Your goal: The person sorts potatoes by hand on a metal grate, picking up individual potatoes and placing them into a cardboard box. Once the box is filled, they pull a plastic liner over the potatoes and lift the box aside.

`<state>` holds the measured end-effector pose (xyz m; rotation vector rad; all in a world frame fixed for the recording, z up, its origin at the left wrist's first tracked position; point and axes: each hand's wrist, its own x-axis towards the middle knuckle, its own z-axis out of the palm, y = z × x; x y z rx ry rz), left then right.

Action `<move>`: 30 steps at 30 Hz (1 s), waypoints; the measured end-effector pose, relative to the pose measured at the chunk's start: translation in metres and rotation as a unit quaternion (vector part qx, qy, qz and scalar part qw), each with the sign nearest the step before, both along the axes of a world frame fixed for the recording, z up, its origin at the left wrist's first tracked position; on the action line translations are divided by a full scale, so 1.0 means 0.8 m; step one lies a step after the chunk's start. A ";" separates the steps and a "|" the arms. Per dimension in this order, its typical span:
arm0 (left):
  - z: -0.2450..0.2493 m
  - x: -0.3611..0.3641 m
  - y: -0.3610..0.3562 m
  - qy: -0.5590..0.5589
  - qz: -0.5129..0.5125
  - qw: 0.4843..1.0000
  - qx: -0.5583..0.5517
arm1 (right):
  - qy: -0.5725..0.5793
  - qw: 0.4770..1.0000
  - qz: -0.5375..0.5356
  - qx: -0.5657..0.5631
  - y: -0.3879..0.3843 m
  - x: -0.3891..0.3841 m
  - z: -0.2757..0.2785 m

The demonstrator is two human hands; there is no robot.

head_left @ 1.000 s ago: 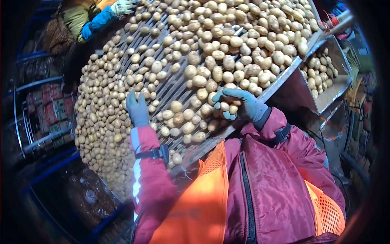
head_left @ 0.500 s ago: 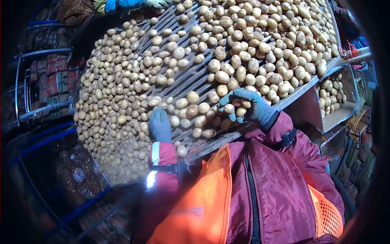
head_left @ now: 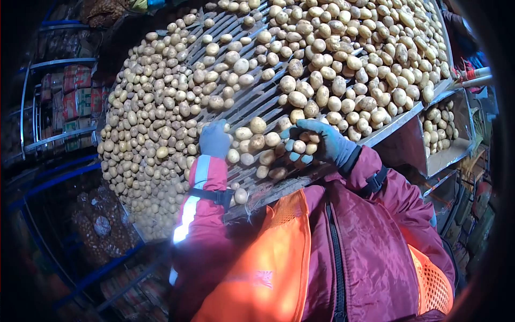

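Note:
My left hand [head_left: 215, 139], in a grey-blue glove, rests over the left part of the slatted sorting surface [head_left: 252, 110], between the smaller potatoes [head_left: 153, 121] and a loose group. Its fingers curl down and inward; what they hold, if anything, is hidden. A potato [head_left: 243, 133] lies just to its right. My right hand [head_left: 327, 142], in a matching glove, is cupped palm up near the front edge, its fingers bent around several small potatoes [head_left: 299, 146]. Larger potatoes [head_left: 365, 64] are heaped beyond it.
A wooden board [head_left: 394, 121] borders the slats at front right. Below it, a box [head_left: 442, 153] holds more potatoes. Blue metal racks [head_left: 59, 142] with stacked packages stand at left, and a net sack [head_left: 102, 225] sits lower left. Part of another person's glove [head_left: 140, 5] shows at the top.
My left hand has moved forward and slightly right, its fingers curling. My right hand has shifted slightly left with its potatoes. The other person's sleeve has mostly left the top edge.

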<state>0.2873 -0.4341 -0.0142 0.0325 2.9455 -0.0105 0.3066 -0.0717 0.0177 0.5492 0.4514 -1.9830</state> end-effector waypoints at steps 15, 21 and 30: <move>0.001 -0.015 0.011 -0.024 0.080 0.984 0.160 | 0.142 0.983 0.098 -0.056 -0.035 -0.001 -0.035; 0.020 0.072 -0.015 0.017 0.202 0.916 0.347 | 0.048 0.995 0.090 -0.016 -0.045 0.001 -0.015; -0.006 0.079 0.034 0.035 0.103 0.988 0.106 | -0.003 0.994 0.113 -0.011 -0.068 0.003 -0.007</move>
